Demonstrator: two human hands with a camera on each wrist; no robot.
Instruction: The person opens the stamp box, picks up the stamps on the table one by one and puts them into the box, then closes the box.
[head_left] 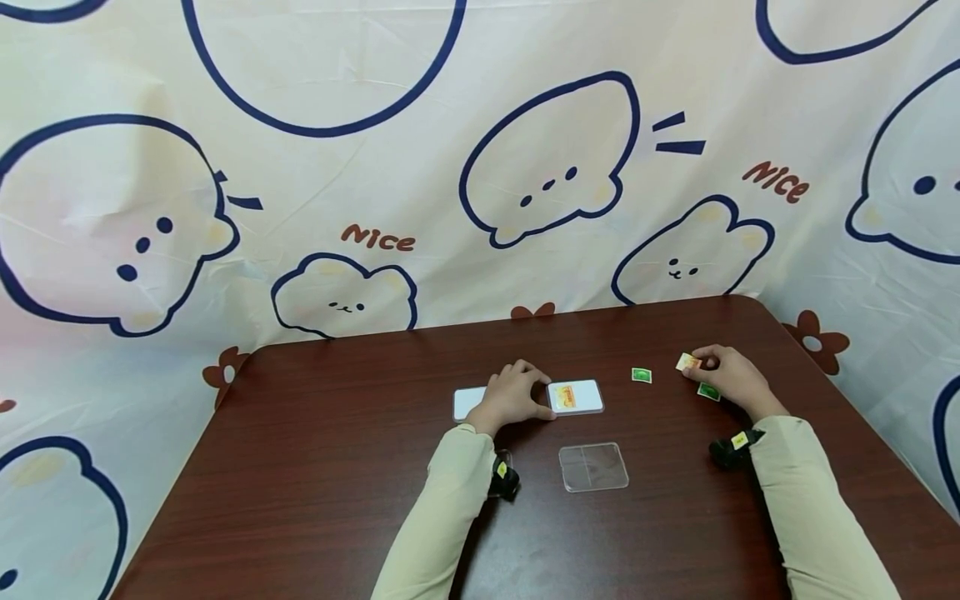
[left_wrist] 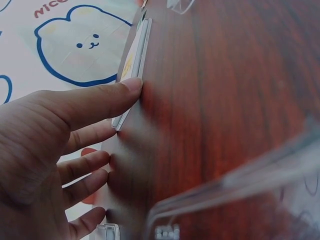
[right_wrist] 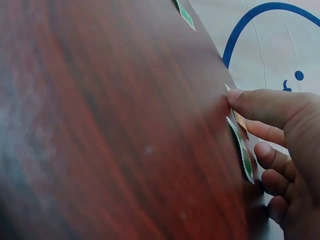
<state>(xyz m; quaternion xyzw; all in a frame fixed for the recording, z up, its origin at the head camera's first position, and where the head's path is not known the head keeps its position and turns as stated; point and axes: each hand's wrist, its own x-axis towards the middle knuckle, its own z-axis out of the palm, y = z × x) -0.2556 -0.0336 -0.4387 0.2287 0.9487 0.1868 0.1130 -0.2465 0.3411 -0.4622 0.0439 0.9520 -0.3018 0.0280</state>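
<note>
My left hand (head_left: 513,396) holds the left end of a flat clear plastic case (head_left: 592,398), its thumb (left_wrist: 112,100) at the near edge and forefinger at the far corner. An orange stamp (head_left: 566,396) lies on the case's white inside. Out to the right, my right hand (head_left: 731,379) pinches another orange stamp (head_left: 687,362) between thumb and forefinger. Just below that hand a green stamp (head_left: 708,392) lies on the table, slightly curved in the right wrist view. A second green stamp (head_left: 641,375) lies between the case and my right hand.
Another flat white case (head_left: 467,403) sits left of the first, partly behind my left hand. A clear lid (head_left: 593,467) lies nearer on the brown table (head_left: 337,467). A printed cloth (head_left: 435,183) hangs behind the table's far edge.
</note>
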